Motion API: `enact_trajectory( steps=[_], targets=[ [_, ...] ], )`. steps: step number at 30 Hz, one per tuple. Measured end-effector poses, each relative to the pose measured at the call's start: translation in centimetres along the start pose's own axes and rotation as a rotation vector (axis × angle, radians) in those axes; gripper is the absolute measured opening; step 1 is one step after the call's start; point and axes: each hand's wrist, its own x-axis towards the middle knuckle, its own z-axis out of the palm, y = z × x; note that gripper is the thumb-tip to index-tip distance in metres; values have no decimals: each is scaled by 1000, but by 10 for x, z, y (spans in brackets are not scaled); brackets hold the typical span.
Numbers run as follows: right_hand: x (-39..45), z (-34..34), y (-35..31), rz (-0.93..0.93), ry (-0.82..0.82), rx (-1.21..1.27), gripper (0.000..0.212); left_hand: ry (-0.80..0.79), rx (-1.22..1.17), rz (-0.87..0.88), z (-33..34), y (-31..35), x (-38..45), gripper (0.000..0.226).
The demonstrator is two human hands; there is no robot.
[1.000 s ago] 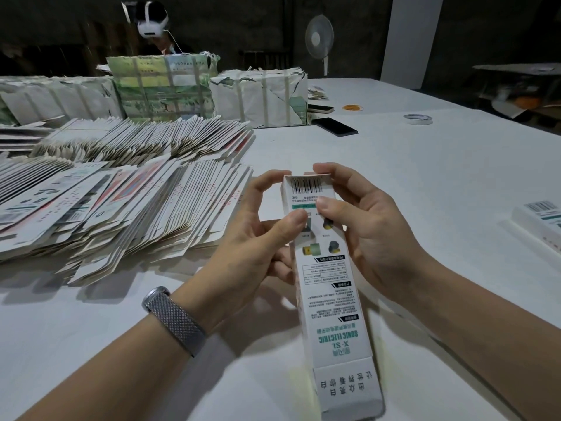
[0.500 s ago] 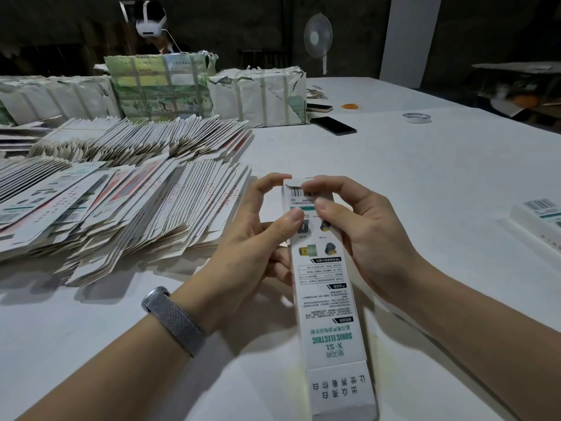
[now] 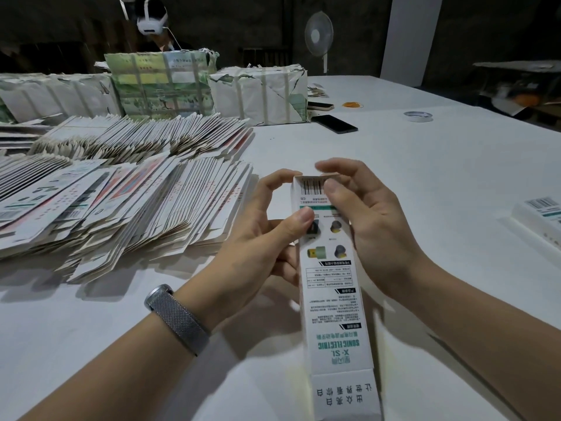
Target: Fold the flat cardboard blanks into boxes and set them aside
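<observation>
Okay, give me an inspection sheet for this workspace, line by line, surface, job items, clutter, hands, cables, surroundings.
Surface: white table, bare at right.
Job's things: box held in both hands, near flap open; flat blanks fanned in rows at left; finished box at right edge.
Clutter: wrapped bundles, phone, tape roll.
Hands: left hand grips the box's side; right hand pinches its far end.
Cables: nothing seen on the table.
Surroundings: standing fan, a person wearing a headset behind the bundles.
</observation>
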Motion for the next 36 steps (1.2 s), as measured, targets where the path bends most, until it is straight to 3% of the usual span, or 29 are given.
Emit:
enact_trajectory(
  steps=[11, 19, 27, 36],
  targets=[
    [3, -2, -4, 269, 40, 99, 14, -14, 38, -37, 7, -1, -2, 39],
    [3, -1, -5, 222, 71, 82, 17, 16, 35, -41, 11, 0, -3, 34],
    [3, -2, -2, 277, 62, 88, 18, -64, 0, -33, 9, -1, -4, 37],
    [2, -5, -6, 157, 108, -11, 14, -83, 19, 8, 9, -4, -4, 37]
  ],
)
